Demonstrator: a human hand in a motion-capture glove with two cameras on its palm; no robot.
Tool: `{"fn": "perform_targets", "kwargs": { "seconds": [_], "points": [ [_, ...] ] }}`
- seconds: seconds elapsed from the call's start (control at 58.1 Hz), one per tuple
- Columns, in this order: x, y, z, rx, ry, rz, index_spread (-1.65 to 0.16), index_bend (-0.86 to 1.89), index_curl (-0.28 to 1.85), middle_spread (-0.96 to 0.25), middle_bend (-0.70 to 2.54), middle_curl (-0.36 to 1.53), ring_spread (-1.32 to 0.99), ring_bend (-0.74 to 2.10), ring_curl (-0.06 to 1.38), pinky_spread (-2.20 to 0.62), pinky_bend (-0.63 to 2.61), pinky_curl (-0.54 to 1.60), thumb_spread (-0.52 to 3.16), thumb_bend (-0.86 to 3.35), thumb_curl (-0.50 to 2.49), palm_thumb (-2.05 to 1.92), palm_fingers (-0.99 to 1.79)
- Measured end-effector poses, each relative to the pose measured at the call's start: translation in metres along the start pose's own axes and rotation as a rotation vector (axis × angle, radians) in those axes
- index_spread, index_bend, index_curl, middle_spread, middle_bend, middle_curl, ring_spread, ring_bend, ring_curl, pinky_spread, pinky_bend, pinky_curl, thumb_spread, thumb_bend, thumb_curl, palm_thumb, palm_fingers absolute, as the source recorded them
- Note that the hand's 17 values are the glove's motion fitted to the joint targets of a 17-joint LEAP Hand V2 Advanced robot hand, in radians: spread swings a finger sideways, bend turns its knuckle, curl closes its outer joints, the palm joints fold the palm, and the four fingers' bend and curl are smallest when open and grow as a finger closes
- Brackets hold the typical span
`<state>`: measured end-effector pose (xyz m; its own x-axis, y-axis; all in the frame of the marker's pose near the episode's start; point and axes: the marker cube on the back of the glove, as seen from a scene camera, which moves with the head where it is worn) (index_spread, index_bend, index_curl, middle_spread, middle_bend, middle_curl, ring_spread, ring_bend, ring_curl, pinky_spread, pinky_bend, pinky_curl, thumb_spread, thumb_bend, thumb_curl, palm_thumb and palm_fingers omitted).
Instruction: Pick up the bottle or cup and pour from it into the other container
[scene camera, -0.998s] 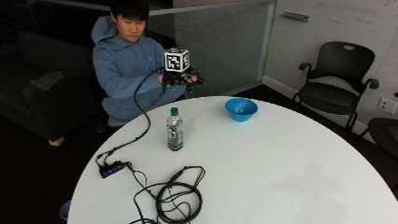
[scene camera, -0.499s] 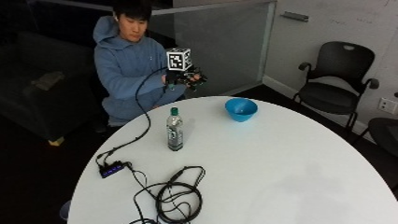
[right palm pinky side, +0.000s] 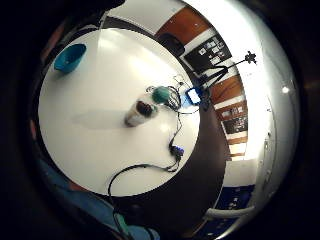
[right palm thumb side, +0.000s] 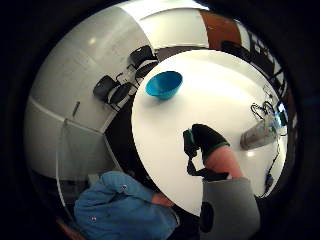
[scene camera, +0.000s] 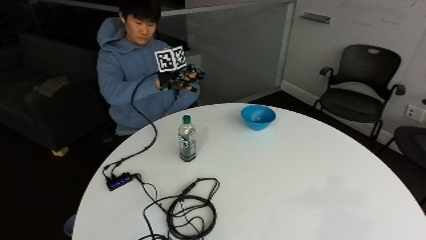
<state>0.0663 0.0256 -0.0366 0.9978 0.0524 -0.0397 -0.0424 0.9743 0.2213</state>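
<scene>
Bottle (scene camera: 187, 139): upright on worktop (scene camera: 299, 190), bowl (scene camera: 258, 117) at its 2 o'clock. Hand (scene camera: 181, 80): raised at chest, empty, finger spread indeterminable. Risk: tall narrow bottle toppling if knocked during approach

No text can be read anywhere; the label on the bottle (scene camera: 187, 143), left of centre, is too small to read.
</scene>
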Motion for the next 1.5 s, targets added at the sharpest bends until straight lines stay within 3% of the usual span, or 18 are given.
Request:
{"fn": "perform_targets", "kwargs": {
  "seconds": [0.275, 0.602, 1.049, 1.496],
  "points": [
    [0.056, 0.022, -0.01, 0.101, -0.053, 0.1, -0.4, 0.16, 0.26, -0.02, 0.19, 0.26, 0.18, 0.47, 0.27, 0.24, 0.61, 0.25, 0.97, -0.03, 0.41, 0.7, 0.07],
    [0.119, 0.05, -0.006, 0.23, -0.394, 0.163, -0.39, 0.14, 0.25, 0.02, 0.19, 0.28, 0.18, 0.5, 0.28, 0.24, 0.61, 0.26, 0.95, -0.04, 0.39, 0.62, 0.07],
    [0.184, 0.07, 0.057, 0.264, -0.873, 0.282, -0.39, 0.14, 0.24, 0.03, 0.18, 0.29, 0.19, 0.5, 0.28, 0.26, 0.6, 0.26, 0.91, -0.04, 0.36, 0.54, -0.02],
    [0.191, 0.05, 0.114, 0.192, -0.958, 0.369, -0.39, 0.13, 0.22, 0.0, 0.16, 0.25, 0.21, 0.44, 0.26, 0.27, 0.58, 0.24, 0.87, -0.04, 0.34, 0.44, -0.1]
  ]
}}
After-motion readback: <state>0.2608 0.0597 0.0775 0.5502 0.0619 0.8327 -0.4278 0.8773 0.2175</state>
